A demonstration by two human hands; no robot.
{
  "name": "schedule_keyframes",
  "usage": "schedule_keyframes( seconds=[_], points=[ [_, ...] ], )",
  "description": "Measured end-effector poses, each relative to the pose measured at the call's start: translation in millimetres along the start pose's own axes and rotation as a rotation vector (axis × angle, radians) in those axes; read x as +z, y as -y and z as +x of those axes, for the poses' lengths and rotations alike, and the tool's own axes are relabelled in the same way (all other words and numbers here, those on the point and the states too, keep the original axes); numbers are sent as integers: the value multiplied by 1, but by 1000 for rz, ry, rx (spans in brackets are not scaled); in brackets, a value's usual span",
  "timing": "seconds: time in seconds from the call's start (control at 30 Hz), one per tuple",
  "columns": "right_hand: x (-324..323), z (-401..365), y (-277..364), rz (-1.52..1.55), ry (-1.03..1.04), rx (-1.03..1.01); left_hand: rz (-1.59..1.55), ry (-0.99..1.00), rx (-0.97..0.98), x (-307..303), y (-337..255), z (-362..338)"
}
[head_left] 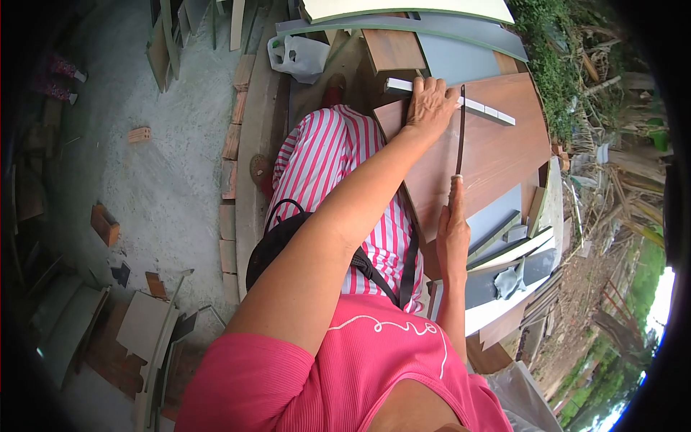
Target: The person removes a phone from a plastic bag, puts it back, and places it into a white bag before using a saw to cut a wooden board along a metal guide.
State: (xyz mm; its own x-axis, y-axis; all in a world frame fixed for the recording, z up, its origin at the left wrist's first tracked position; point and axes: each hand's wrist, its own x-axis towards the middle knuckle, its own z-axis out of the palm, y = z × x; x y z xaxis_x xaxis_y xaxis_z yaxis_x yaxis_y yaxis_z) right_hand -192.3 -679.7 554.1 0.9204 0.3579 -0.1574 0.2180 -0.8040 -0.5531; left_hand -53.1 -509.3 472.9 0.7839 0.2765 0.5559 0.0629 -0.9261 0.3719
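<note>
My left hand (429,111) is closed over a narrow white strip (491,111), pressing it onto a brown wood-grain board (497,158). The strip's ends stick out on both sides of the hand, and thin cross lines show on its right part. A thin dark saw blade (461,133) lies across the strip just right of my left fingers, seen nearly edge-on. My right hand (453,227) grips the blade's light-wrapped near end, below the strip. Whether the blade has cut into the strip cannot be made out.
Stacked boards and offcuts (504,273) lie right of my legs. A white plastic bag (299,57) hangs or sits near the far boards. Bricks (229,140) edge the concrete floor (158,180) at left. Plants (551,65) border the right side. Another person's legs (61,79) show far left.
</note>
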Motion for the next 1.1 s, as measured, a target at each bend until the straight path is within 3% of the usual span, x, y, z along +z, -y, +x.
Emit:
schedule_keyframes(
  seconds=[0.07, 0.13, 0.27, 0.37, 0.47, 0.53, 0.73, 0.87, 0.97, 1.03, 1.1],
  points=[
    [2, 16, -2, 19, 3, -10, 2, -10, 0, 0, -1, 0],
    [11, 49, -21, -68, -115, -204, 6, -21, -6, 0, 0, 0],
    [21, 107, -17, -51, -183, -278, 19, -20, -26, 2, -1, 1],
    [22, 112, -11, -55, -147, -201, 24, -22, -36, 2, 0, 1],
    [16, 75, -16, -84, -113, -190, 15, 14, -31, -1, 0, 0],
    [10, 36, -11, -37, -16, -53, 30, 22, -22, 2, 0, 0],
    [-1, -9, -2, -25, 6, -37, 25, 29, -4, 0, -1, 0],
    [9, 45, -22, -33, -23, -95, 21, 13, -9, 0, 1, -1],
    [16, 104, -19, -53, -156, -311, 14, 4, -17, -2, 0, 0],
    [13, 123, 1, -133, -59, -97, -1, 5, -51, -2, 0, 2],
    [18, 122, -10, -86, -78, -155, 24, 16, -44, -2, 1, 2]
  ],
)
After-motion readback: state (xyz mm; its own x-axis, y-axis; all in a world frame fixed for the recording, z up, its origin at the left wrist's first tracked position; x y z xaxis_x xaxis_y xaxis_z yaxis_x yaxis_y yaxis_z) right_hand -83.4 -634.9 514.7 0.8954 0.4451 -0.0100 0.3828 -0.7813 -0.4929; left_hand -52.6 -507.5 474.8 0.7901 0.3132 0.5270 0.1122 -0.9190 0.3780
